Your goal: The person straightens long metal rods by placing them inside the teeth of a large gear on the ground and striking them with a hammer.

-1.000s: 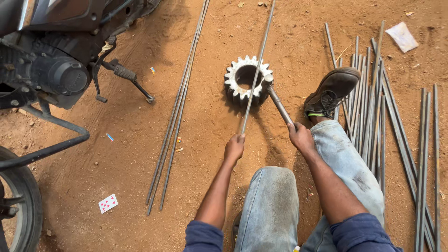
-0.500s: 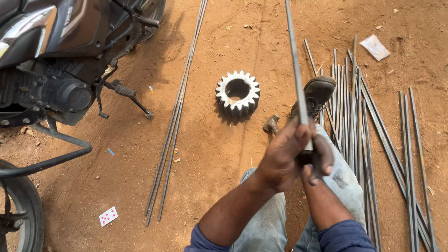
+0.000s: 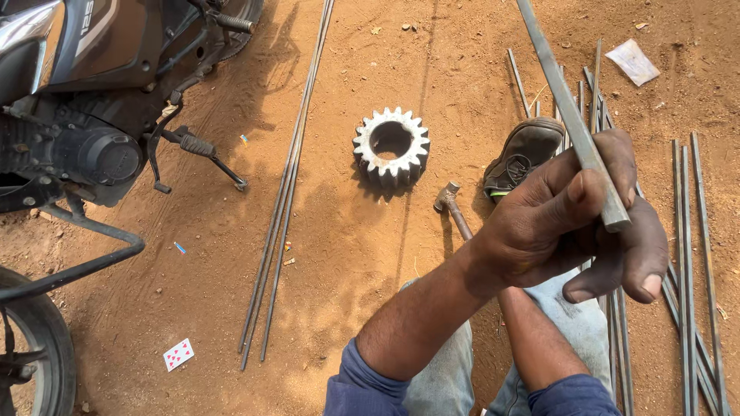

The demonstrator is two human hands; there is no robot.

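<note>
While red-brown dirt ground (image 3: 370, 293) fills the head-camera view outdoors, a parked motorcycle (image 3: 85, 123) occupies the upper left of the frame, its tyre at the lower left edge. A toothed steel gear (image 3: 391, 145) lies flat near the centre, with a hammer (image 3: 453, 208) just to its lower right and a worn shoe (image 3: 524, 154) on the person's outstretched foot beyond that. Long thin rods (image 3: 281, 208) run up the ground left of centre; a loose pile of rods (image 3: 694, 254) spreads along the right side. A playing card (image 3: 178, 354) lies at the lower left, a scrap of paper (image 3: 632, 62) at the upper right.

At right of centre, the left hand (image 3: 551, 223) is closed around a flat metal bar (image 3: 566, 108), which slants from the fist up to the top edge. The right hand (image 3: 628, 250) sits just behind it, fingers curled, touching the bar's lower end; whether it truly grips cannot be told. Open dirt lies between gear, thin rods and the person's knees.
</note>
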